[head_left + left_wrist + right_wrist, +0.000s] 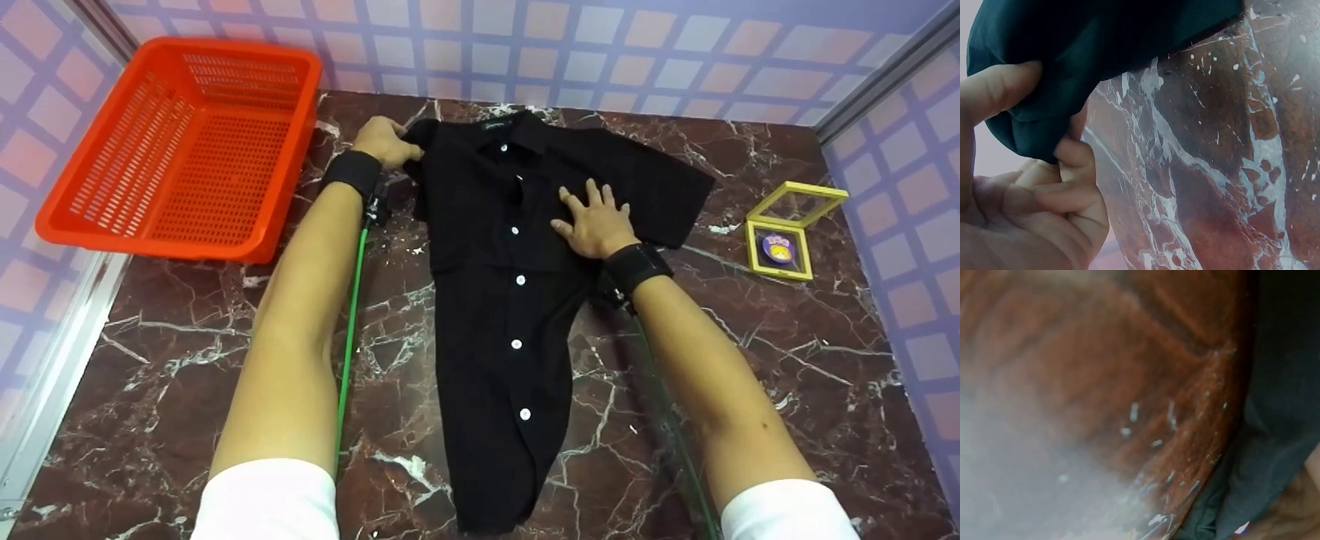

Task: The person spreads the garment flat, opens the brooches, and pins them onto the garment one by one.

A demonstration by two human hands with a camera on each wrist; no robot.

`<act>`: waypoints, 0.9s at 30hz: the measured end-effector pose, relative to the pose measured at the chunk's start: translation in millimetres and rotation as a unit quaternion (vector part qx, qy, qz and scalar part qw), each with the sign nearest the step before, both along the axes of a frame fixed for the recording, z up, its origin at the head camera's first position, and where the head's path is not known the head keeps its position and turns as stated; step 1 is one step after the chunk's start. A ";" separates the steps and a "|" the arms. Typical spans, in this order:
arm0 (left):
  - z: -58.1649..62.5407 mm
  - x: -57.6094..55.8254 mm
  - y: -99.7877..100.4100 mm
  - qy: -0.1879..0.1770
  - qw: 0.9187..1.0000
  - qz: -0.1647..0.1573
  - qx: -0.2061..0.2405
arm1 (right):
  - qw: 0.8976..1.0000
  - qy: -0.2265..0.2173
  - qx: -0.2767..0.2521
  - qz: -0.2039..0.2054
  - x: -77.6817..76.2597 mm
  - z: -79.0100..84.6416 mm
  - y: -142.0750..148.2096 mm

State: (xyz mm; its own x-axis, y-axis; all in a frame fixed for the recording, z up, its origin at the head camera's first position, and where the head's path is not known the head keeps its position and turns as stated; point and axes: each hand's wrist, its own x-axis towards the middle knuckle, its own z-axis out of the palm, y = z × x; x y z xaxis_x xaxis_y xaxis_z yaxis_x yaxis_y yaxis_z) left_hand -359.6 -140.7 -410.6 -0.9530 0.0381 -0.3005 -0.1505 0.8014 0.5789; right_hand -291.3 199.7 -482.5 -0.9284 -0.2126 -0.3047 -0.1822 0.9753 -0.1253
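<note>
pinching black shirt [480,322] l. of collar [529,136]: l hand [386,142]. r hand [598,223] spread flat, r. of collar; prob best press evenly, w/o dragging.

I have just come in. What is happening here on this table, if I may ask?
A person is handling a black short-sleeved shirt, which lies buttons-up on the marbled table. The left hand pinches its cloth near one shoulder, while the right hand rests on the chest with fingers spread. A red basket stands to the left, and a small yellow case stands open to the right.
</note>
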 end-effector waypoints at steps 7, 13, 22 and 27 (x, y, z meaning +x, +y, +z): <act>-0.9 -0.5 -7.9 0.006 1.000 -0.009 0.026 | 1.000 -0.002 -0.001 0.001 0.9 0.0 0.3; -2.0 -2.0 -12.0 -0.003 0.998 0.012 0.069 | 1.000 0.002 0.001 0.002 1.3 -0.8 0.2; -2.8 1.4 -15.9 0.018 0.988 0.079 0.132 | 1.000 0.008 0.004 0.002 1.0 -1.2 -0.6; -1.4 1.7 -19.7 0.021 0.989 0.078 0.127 | 1.000 0.007 0.006 0.000 0.8 -0.9 -0.9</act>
